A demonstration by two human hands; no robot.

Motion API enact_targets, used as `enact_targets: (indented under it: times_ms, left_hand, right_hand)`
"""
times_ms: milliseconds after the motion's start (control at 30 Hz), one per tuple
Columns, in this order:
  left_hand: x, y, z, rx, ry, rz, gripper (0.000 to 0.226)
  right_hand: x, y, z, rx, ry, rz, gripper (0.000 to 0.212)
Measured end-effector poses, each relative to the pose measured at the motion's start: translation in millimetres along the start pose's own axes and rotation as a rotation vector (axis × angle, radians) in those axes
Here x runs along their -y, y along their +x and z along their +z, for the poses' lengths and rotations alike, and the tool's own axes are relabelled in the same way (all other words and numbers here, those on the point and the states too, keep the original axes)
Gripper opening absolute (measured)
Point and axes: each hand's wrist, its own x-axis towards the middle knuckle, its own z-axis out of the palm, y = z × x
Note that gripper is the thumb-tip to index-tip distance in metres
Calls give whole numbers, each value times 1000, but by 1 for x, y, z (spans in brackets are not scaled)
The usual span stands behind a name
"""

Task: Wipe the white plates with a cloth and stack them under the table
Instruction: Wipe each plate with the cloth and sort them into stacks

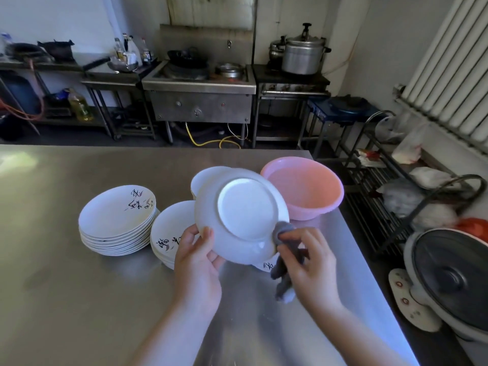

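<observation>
White round ceramic plate (241,215), mid-frame above steel tabletop (79,299), underside up, left hand (196,256) grip pinching its rim, right hand (307,262) grip clutching grey cloth (285,249) against edge; one-sided hold, could slip.

On the table (79,299), 3 plate stacks (117,220) lie left of the basin (303,191); a stove (200,83) stands behind it.
</observation>
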Motion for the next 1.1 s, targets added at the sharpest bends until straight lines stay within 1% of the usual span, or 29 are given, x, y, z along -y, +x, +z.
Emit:
enact_targets:
  times_ms: [67,100,200,267,367,400,500,567,600,633,667,700,767,833,900,967,1000,1067,1100]
  left_hand:
    - [3,-2,8,-20,-23,-5,11]
    - [5,-4,11,-13,-39,-18,10]
    - [10,-7,18,3,-79,-74,10]
    - [10,-6,20,-12,-97,-91,13]
    - [5,-1,18,-20,-99,-77,12]
    - [3,0,15,-20,-96,-71,11]
    - [-2,5,5,-9,-74,-62,13]
    - [-3,6,-3,39,-19,-69,11]
    - [-4,6,-8,72,29,-63,6]
    - [-4,5,-11,104,90,-52,10]
    - [-4,5,-16,138,159,-39,19]
    - [-3,5,-18,171,233,-25,25]
    - [-3,2,-18,243,367,-3,31]
    - [0,0,-14,330,451,21,33]
    - [0,0,-8,393,505,57,29]
    - [-1,1,-4,444,542,90,26]
    - [-2,2,-3,462,566,100,26]
    - [-4,3,-3,485,609,102,26]
    - [-5,4,-3,494,631,104,27]
  right_hand:
    - [12,-11,13,7,37,-85,21]
    - [20,-14,20,20,48,-137,19]
    - [40,-11,39,68,-36,-307,25]
    - [45,-7,44,85,-89,-348,26]
    - [37,-5,33,85,-117,-404,20]
    - [32,-6,28,71,-102,-383,19]
    - [19,-5,8,-15,-5,-144,24]
    - [11,5,-3,-103,-25,-32,29]
    - [8,13,-8,-122,-32,21,32]
    - [8,23,-14,-125,-32,73,34]
    - [9,33,-19,-115,-28,114,34]
    - [11,43,-22,-93,-26,147,32]
    - [15,55,-25,-42,-40,157,26]
    - [23,59,-22,-9,-69,54,25]
    - [32,56,-16,28,-136,-164,20]
    - [39,47,-7,103,-175,-384,12]
    - [41,43,-4,143,-182,-465,10]
    - [40,38,-2,173,-199,-541,12]
    - [37,39,-4,155,-198,-522,11]
